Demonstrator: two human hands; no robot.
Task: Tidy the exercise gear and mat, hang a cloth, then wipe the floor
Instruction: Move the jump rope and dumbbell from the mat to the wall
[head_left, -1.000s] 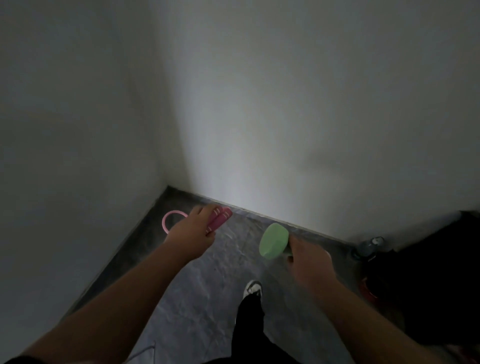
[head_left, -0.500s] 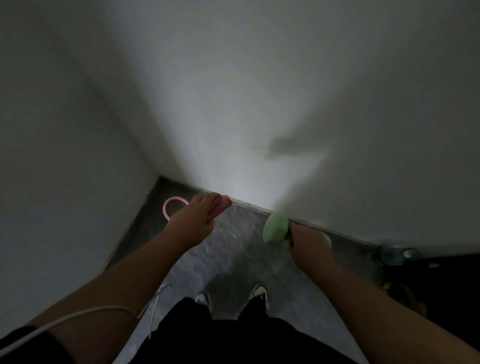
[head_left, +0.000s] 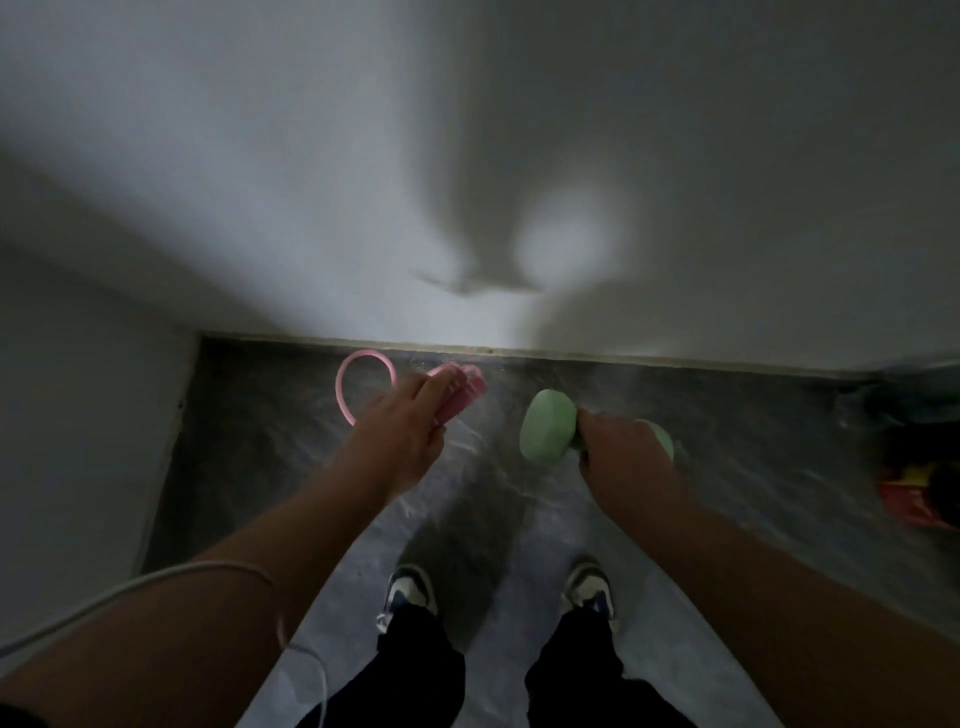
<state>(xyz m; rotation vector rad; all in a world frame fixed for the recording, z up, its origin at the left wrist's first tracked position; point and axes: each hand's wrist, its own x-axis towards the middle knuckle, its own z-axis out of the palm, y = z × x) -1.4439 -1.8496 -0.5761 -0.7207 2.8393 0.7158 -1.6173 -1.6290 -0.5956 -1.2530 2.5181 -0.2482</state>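
Both hands are loaded as I look down at them. Left hand (head_left: 402, 441) grips the pink handles (head_left: 460, 392) of what looks like a skipping rope, whose pink loop (head_left: 363, 384) arcs out to the left, low over the floor (head_left: 260, 441) near the corner. Right hand (head_left: 621, 457) is wrapped round the grip of a green dumbbell (head_left: 548, 434); one head shows to the left of my fist, and a sliver of the other peeks out on the right.

What matters for the set-down, I judge, is the dumbbell's long axis: it runs left to right, roughly parallel to the wall (head_left: 467, 156) ahead. The strip of floor along the skirting lies straight beyond both hands, past my shoes (head_left: 408, 590). The left hand reaches slightly farther toward the wall, so I expect the rope could go down first, into the corner.
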